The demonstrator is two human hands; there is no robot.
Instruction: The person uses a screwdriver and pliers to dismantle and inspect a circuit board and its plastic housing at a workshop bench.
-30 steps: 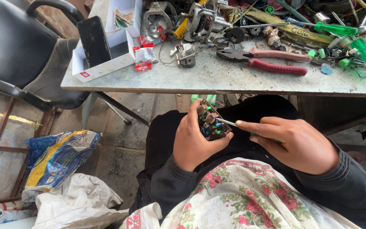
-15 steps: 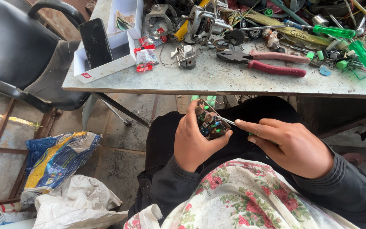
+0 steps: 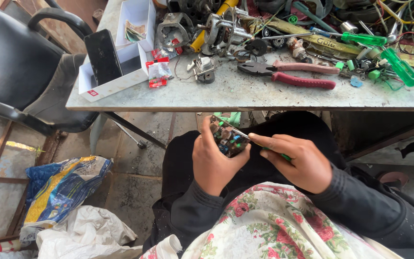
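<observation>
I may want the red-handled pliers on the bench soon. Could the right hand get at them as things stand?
Probably not right away: the right hand holds a green-handled tool against the small circuit board. The pliers lie uncovered near the bench edge.

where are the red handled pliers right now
In the head view the red-handled metal pliers lie flat on the grey worktable, right of centre, between the small metal motor part and the green-handled screwdrivers.

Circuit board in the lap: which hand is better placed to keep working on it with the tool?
Right. The right hand already holds a thin tool tipped at the circuit board; the left hand is cradling the board.
</observation>
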